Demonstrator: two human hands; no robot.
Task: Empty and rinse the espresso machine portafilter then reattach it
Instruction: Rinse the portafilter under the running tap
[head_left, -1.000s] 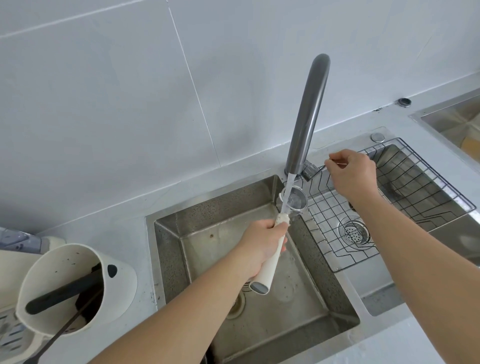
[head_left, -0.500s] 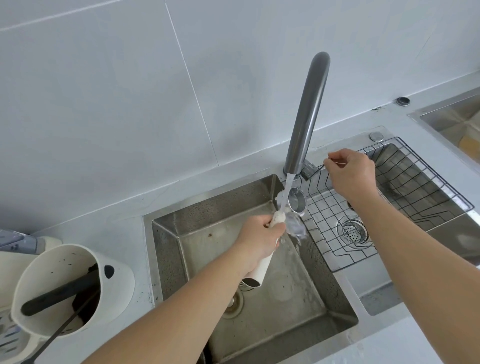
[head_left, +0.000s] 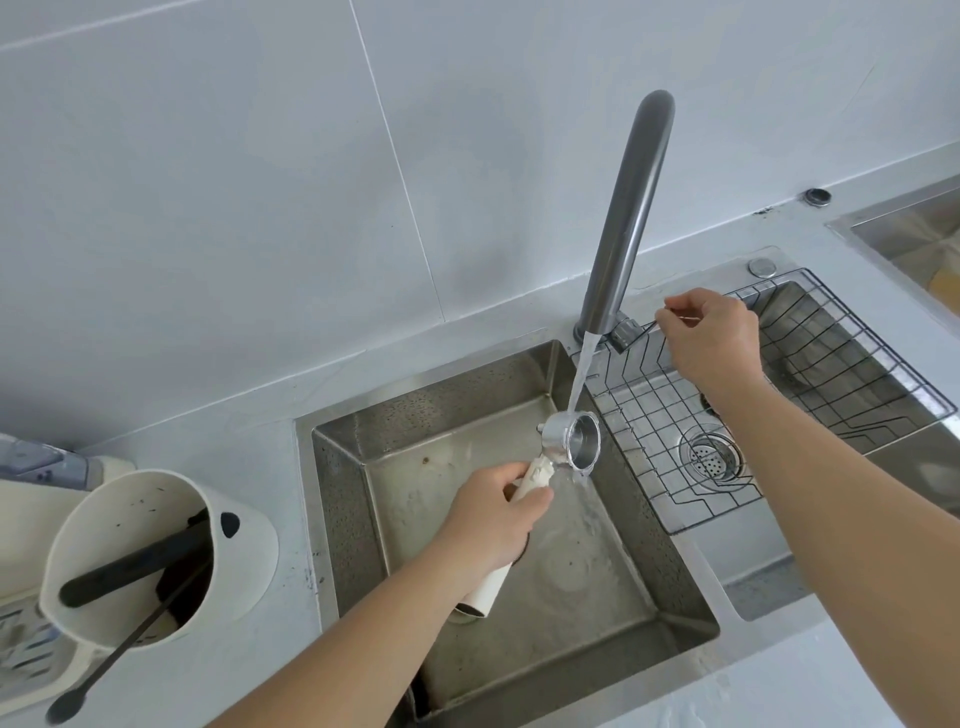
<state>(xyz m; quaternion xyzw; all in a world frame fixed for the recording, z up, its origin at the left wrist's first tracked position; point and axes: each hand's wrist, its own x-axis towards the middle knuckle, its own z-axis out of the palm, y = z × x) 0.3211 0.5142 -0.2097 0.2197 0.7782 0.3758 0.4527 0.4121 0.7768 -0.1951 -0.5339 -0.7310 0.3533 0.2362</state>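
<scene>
Nearest: left hand (head_left: 491, 512) wrapped tight round the white handle of the portafilter (head_left: 569, 447), fingers curled, thumb across the top by the neck. Handle end pokes out below the palm, toward the camera. Grip sits high on the handle, prob. for control while the head is tipped & to keep the hand mostly out of the splash.

Just past the fingertips, up & to the right: the metal head, over the sink (head_left: 353, 467) basin. It's tilted on its side, open mouth facing right, so the water (head_left: 579, 374) strikes the rim and runs straight off the lower edge into the basin instead of pooling. Looks like the rinse step, mid-way; emptying seems done. Basket interior reads bright, shiny steel, no dark grounds visible from here, tho the far inside wall is hidden. A small lug shows on the left of the ring.

Further, beyond the head: right hand (head_left: 711, 343) at the tap lever (head_left: 631, 328), thumb & forefinger pinching its thin end, other fingers folded in. Kept there likely to trim or cut the flow w/o letting go of the portafilter. Grey spout (head_left: 623, 218) rises behind. Under the right forearm, a wire rack (head_left: 831, 364) over the 2nd basin.
</scene>
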